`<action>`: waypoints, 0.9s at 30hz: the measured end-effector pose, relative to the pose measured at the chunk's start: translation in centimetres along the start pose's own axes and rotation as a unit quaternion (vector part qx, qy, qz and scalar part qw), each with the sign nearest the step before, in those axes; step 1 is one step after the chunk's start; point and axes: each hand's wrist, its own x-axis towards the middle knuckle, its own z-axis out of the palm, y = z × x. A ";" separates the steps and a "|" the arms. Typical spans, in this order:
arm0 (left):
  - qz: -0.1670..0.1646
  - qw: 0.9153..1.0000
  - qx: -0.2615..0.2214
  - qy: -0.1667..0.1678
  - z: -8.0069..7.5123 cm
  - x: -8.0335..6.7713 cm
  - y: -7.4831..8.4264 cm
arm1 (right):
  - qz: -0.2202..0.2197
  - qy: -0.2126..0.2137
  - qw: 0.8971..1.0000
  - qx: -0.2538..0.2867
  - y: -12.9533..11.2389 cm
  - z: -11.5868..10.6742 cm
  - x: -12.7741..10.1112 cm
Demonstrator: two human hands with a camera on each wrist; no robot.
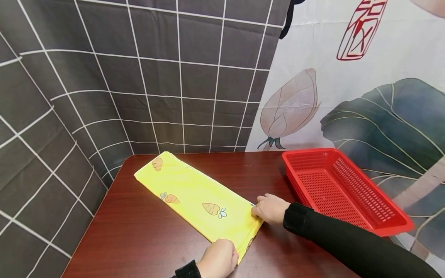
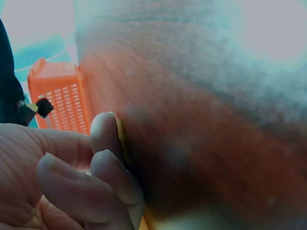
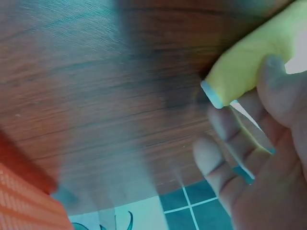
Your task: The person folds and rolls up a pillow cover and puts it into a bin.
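Note:
A yellow cloth (image 1: 194,197) printed with carrots lies folded in a long strip across the dark wooden table (image 1: 139,239). My left hand (image 1: 219,258) grips its near corner at the table's front. My right hand (image 1: 269,208) pinches the other near corner, close to the red basket (image 1: 342,189). The right wrist view shows the yellow cloth edge (image 3: 244,62) held between thumb and fingers (image 3: 225,129) just above the table. In the left wrist view my curled fingers (image 2: 103,167) press a thin yellow edge (image 2: 121,134).
The red plastic basket sits empty on the table's right side, seen also as the basket (image 2: 60,100) in the left wrist view. Grey tiled curtain (image 1: 139,77) and a lotus-print curtain (image 1: 365,96) hang behind the table.

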 end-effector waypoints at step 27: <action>0.048 0.974 0.218 0.038 -4.0 -2.0 4.7 | 0.150 -0.074 0.986 -0.010 0.9 0.9 3.9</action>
